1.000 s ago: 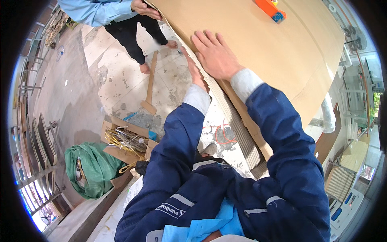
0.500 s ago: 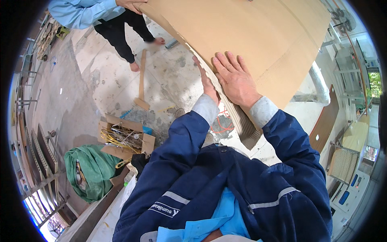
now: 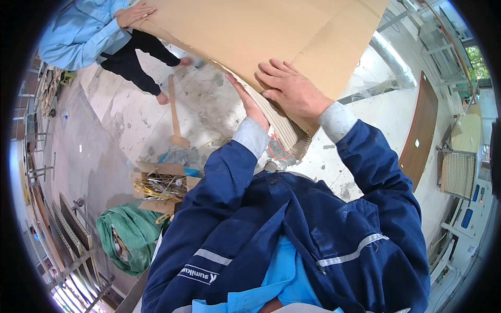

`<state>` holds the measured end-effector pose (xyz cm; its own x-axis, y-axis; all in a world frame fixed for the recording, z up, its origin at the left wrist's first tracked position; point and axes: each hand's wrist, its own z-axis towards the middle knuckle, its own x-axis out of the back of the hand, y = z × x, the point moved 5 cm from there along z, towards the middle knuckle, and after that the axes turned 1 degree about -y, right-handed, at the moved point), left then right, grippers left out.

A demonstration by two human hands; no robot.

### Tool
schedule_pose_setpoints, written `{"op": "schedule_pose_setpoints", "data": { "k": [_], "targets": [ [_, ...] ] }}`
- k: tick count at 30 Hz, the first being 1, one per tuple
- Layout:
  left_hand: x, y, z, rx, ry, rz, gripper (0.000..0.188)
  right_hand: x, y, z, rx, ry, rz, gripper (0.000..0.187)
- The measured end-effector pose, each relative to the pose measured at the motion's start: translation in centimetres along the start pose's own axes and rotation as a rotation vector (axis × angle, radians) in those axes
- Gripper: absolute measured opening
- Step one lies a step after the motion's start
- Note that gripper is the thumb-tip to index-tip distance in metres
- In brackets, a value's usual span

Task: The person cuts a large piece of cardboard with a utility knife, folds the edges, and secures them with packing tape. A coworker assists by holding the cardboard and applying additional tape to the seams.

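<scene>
A large brown cardboard sheet (image 3: 261, 31) stretches across the top of the view, and a ribbed, corrugated strip (image 3: 279, 117) folds down along its near-left edge. My right hand (image 3: 295, 89) lies on the sheet's upper face beside the fold, its fingers extended and slightly spread. Against the outer side of the strip rests my left hand (image 3: 250, 104), fingers straight and pointing up along the edge; its palm side is partly hidden. The folded strip stands between my two hands. At the far left, a co-worker's hand (image 3: 136, 14) rests on the sheet's edge.
The co-worker (image 3: 83, 39), in light blue, stands barefoot by a T-shaped cardboard strip (image 3: 175, 112) on the floor. At left are an open box of scraps (image 3: 164, 185), a green sack (image 3: 125, 240) and racked panels (image 3: 73, 219). A brown board (image 3: 420, 130) lies right.
The sheet, both my hands and the co-worker have shifted left in view. The strip's near corner sits higher in view. More of the co-worker's arm and hand shows. My hands still flank the fold.
</scene>
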<state>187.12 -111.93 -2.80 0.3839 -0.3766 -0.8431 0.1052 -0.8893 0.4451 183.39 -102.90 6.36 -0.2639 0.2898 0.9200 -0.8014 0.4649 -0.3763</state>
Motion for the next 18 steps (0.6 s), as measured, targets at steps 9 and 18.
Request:
{"op": "schedule_pose_setpoints", "data": {
  "k": [9, 18],
  "targets": [
    [2.3, -6.3, -0.9, 0.36, -0.198, -0.336, 0.094, 1.6, 0.5, -8.6, -0.081, 0.207, -0.159, 0.047],
    [1.1, -5.5, -1.6, 0.043, -0.088, -0.104, 0.1, -0.5, -1.5, -8.4, -0.044, 0.224, -0.314, 0.04]
  ]
}}
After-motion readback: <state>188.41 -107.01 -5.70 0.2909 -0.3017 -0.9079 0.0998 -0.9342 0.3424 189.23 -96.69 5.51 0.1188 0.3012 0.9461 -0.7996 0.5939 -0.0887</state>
